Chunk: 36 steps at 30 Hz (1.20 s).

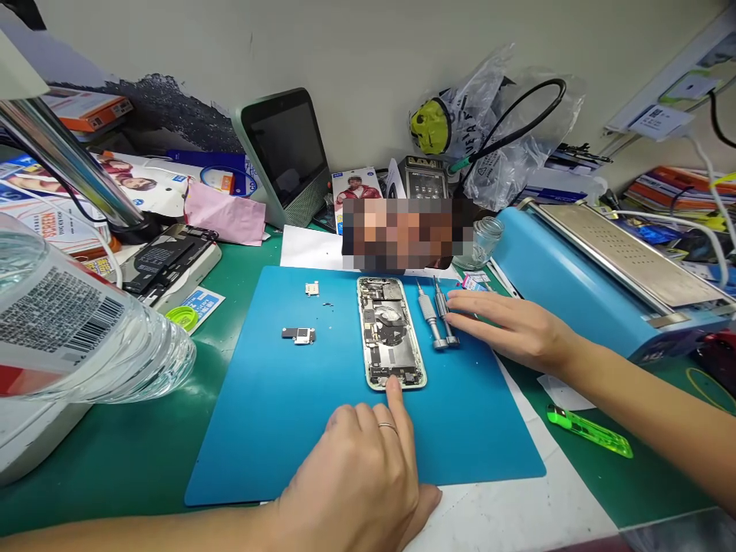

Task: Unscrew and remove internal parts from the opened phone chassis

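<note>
An opened smartphone (pixel 392 333), its inner parts showing, lies on a blue mat (pixel 276 437). My left hand (pixel 359 468) reaches in from below; its index finger is stretched onto the phone's lower edge, while the other fingers are bent and hold nothing I can see. Two small screwdrivers (pixel 430 316) lie side by side to the right of the phone. My right hand (pixel 511 326) is flat with fingers stretched out, their tips at the right-hand screwdriver. On the mat's left lie a small metal tray-like part (pixel 311 289), a black-and-silver part (pixel 299 336) and tiny bits (pixel 327 304).
A large plastic bottle (pixel 138 345) stands at the left, near another opened phone (pixel 166 264). Behind the mat are a smart display (pixel 284 153) and a glass jar (pixel 487 239). To the right are a blue machine (pixel 575 284) and a green cutter knife (pixel 589 431).
</note>
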Available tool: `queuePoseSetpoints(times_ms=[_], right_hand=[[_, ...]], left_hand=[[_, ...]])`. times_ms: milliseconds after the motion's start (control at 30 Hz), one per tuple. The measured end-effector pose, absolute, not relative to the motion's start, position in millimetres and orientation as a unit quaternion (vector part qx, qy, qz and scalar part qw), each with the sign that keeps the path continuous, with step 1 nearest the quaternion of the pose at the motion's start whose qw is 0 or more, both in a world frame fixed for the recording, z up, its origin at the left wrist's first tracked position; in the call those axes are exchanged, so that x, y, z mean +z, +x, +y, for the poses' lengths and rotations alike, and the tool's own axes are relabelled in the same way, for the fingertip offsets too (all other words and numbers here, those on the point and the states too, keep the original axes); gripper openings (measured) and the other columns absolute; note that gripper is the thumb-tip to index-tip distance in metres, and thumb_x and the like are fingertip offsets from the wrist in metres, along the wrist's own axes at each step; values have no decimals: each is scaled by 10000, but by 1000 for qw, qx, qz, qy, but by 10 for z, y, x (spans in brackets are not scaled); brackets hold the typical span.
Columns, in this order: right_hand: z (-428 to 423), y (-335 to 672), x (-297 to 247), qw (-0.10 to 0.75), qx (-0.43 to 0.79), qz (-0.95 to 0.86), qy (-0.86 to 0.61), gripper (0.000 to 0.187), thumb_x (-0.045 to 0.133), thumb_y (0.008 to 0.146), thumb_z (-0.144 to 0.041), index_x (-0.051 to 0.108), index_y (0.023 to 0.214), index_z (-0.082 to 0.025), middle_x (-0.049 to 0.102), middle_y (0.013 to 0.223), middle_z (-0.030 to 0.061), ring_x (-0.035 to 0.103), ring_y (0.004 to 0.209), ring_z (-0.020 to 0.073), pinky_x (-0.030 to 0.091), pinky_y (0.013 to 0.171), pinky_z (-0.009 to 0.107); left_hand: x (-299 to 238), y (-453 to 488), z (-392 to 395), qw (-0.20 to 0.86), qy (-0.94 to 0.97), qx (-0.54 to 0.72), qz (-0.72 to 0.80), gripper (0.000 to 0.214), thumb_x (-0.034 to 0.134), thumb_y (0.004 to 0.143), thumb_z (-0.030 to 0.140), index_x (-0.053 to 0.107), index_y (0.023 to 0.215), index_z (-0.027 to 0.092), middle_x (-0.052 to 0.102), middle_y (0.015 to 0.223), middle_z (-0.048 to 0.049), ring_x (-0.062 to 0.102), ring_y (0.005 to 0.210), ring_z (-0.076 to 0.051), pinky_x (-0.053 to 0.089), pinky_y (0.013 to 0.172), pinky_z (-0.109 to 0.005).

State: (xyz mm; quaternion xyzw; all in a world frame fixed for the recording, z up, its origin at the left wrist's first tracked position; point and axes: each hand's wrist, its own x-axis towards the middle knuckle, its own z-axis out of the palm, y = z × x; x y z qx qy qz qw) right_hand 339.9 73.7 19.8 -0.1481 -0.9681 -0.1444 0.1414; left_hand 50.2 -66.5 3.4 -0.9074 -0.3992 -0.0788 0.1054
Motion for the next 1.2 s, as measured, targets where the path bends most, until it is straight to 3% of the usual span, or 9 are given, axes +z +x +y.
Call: queuePoseSetpoints(times_ms=[167, 300, 433, 667, 800, 900, 1000, 1100, 1200], right_hand=[[601, 3275, 335, 159, -150, -958, -183, 290, 600, 917, -75, 642, 1196, -140, 724, 1129, 168, 721, 1065, 265, 649, 884, 413], [477, 3064, 420, 109, -116, -965, -206, 263, 659, 914, -200, 679, 1166, -128, 718, 1119, 177, 697, 1083, 303, 628, 906, 468], [443, 2952, 369, 110, -127, -965, -200, 187, 624, 931, -159, 706, 1099, -146, 724, 1042, 157, 692, 1057, 286, 626, 877, 448], [335, 2962, 327, 194, -2, -947, -257, 203, 592, 960, -183, 662, 1147, -221, 712, 1202, 121, 683, 1159, 257, 618, 967, 434], [109, 2905, 540, 308, 120, -860, -389, 167, 564, 970, -241, 652, 1107, -278, 744, 1166, 99, 699, 1162, 305, 623, 984, 475], [-37, 2827, 695, 448, 235, -740, -443, 182, 471, 1004, -284, 630, 1094, -291, 763, 1071, 107, 747, 1055, 327, 657, 909, 491], [-94, 2693, 753, 519, 318, -670, -426, 183, 438, 1017, -343, 613, 1030, -291, 687, 767, 48, 771, 830, 278, 686, 768, 422], [-79, 2478, 716, 520, 407, -606, -443, 259, 349, 1043, -385, 579, 972, -291, 450, 618, -39, 552, 434, 150, 612, 487, 329], [-43, 2233, 650, 531, 486, -566, -402, 191, 498, 993, -458, 577, 978, -284, 413, 616, -61, 419, 396, 107, 477, 355, 248]], left_hand=[[14, 508, -661, 108, -904, -91, -403, 664, 555, 926, 584, 676, 1283, 38, 577, 603, -48, 469, 495, -160, 315, 449, -303], [-11, 517, -664, 112, -902, -99, -405, 700, 586, 897, 613, 674, 1284, 37, 575, 601, -40, 462, 489, -155, 315, 447, -306], [-24, 519, -661, 117, -902, -103, -403, 717, 602, 883, 606, 663, 1292, 21, 567, 597, -36, 467, 490, -158, 308, 447, -308], [-22, 518, -658, 122, -900, -101, -406, 677, 580, 900, 602, 692, 1245, 30, 568, 597, -36, 462, 490, -152, 294, 462, -304], [-14, 511, -656, 121, -901, -104, -403, 690, 574, 907, 599, 676, 1272, 22, 572, 593, -38, 458, 489, -153, 300, 456, -300], [-10, 505, -654, 115, -904, -101, -398, 701, 549, 927, 595, 654, 1299, 10, 568, 587, -38, 456, 487, -152, 302, 451, -300], [-12, 505, -654, 106, -904, -101, -401, 728, 544, 925, 619, 646, 1309, 8, 579, 600, -41, 460, 490, -150, 304, 446, -302], [-15, 510, -655, 104, -903, -104, -403, 752, 573, 904, 632, 643, 1308, 2, 589, 610, -44, 463, 492, -148, 310, 448, -301], [-22, 517, -655, 109, -904, -110, -399, 734, 591, 894, 613, 651, 1294, -1, 590, 614, -45, 468, 494, -149, 309, 453, -301]])
